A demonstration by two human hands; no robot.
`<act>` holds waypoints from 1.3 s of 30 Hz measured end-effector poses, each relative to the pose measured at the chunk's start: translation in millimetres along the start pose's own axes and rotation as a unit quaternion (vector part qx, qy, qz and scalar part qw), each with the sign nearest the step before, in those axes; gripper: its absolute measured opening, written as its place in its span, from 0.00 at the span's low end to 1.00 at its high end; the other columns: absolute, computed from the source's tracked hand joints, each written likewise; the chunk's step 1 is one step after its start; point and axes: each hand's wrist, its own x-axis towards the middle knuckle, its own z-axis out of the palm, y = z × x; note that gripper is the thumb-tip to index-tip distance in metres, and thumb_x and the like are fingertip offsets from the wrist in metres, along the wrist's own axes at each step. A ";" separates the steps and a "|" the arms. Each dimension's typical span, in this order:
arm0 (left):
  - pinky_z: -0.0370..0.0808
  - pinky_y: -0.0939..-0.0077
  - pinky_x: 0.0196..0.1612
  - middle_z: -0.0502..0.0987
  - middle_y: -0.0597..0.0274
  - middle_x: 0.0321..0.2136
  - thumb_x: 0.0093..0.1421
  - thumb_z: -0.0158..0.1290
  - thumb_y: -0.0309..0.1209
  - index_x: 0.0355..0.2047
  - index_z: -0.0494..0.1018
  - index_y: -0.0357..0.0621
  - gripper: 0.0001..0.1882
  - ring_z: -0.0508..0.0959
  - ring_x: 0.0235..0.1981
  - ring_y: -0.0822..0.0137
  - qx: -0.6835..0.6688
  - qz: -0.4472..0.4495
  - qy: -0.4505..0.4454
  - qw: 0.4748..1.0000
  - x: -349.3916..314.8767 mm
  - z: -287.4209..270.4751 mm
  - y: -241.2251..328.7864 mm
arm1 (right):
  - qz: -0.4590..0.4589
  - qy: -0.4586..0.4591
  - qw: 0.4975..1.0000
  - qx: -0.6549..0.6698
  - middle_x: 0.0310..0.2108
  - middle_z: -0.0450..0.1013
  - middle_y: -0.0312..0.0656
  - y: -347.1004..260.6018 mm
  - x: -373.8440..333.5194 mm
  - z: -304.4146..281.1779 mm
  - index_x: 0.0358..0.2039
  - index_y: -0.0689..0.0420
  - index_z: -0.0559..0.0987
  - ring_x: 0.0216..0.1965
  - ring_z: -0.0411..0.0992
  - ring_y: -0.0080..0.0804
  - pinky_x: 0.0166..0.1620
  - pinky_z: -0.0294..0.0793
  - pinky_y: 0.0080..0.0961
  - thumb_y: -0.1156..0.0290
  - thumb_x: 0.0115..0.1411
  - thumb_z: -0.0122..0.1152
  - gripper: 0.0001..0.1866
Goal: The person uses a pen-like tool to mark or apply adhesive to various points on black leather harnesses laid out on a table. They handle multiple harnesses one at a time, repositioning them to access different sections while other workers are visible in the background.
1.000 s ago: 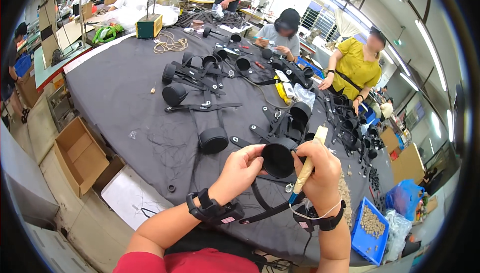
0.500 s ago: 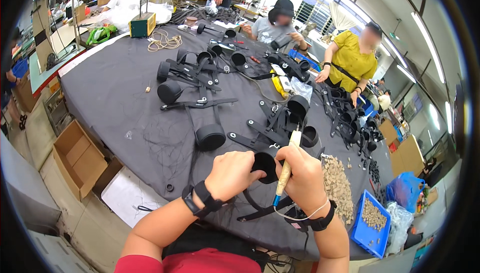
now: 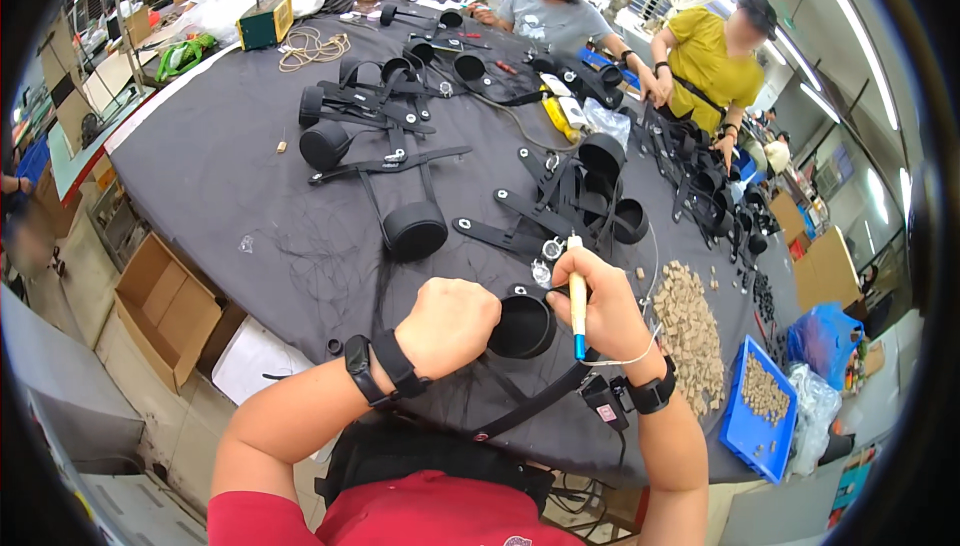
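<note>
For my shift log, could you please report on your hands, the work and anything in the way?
Left hand at left edge of black cup, fingers partly hidden. Right hand gripping yellow pen-like tool. Black straps close beyond cup.

Hollow round black cup [image 3: 524, 326], mouth showing, pale blue-ended tool [image 3: 578, 298], just beside the cup

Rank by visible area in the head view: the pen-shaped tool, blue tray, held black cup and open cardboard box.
1. Open cardboard box
2. Blue tray
3. Black cup
4. Pen-shaped tool, long but thin
</note>
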 end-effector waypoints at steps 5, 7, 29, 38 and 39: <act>0.74 0.60 0.31 0.77 0.54 0.22 0.57 0.57 0.31 0.24 0.75 0.40 0.08 0.79 0.28 0.49 -0.119 0.063 0.016 0.991 -5.3 -14.1 -4.0 | -0.017 -0.072 0.995 0.063 0.22 0.69 0.37 29.8 -4.7 2.6 0.34 0.60 0.74 0.22 0.66 0.25 0.29 0.68 0.22 0.80 0.50 0.67 0.12; 0.74 0.60 0.32 0.76 0.53 0.24 0.58 0.56 0.29 0.25 0.75 0.38 0.08 0.78 0.29 0.49 -0.180 0.082 0.036 0.980 -4.8 -13.7 -3.4 | -0.018 -0.086 0.992 0.086 0.22 0.69 0.36 38.3 -3.9 5.3 0.34 0.60 0.74 0.23 0.67 0.24 0.30 0.68 0.23 0.80 0.51 0.68 0.12; 0.74 0.80 0.23 0.77 0.62 0.18 0.67 0.50 0.30 0.26 0.75 0.32 0.15 0.77 0.20 0.76 -0.403 -0.107 -0.029 0.909 10.4 -1.9 -21.3 | -0.044 0.151 0.965 0.211 0.33 0.78 0.40 39.6 -10.0 21.2 0.53 0.61 0.70 0.36 0.74 0.21 0.42 0.73 0.18 0.53 0.68 0.55 0.25; 0.75 0.81 0.24 0.78 0.62 0.19 0.68 0.49 0.31 0.28 0.76 0.32 0.15 0.77 0.20 0.76 -0.396 -0.085 -0.016 0.914 11.3 3.0 -20.6 | 0.050 0.103 0.980 0.160 0.27 0.77 0.40 6.6 -50.7 29.5 0.32 0.64 0.79 0.25 0.72 0.23 0.30 0.69 0.20 0.75 0.59 0.61 0.05; 0.75 0.81 0.24 0.78 0.62 0.19 0.68 0.49 0.31 0.27 0.76 0.32 0.15 0.77 0.20 0.76 -0.391 -0.076 -0.009 0.917 10.6 3.5 -19.9 | 0.002 0.115 0.988 0.099 0.26 0.76 0.38 13.0 -52.4 36.1 0.30 0.62 0.77 0.23 0.72 0.22 0.28 0.70 0.20 0.76 0.55 0.66 0.05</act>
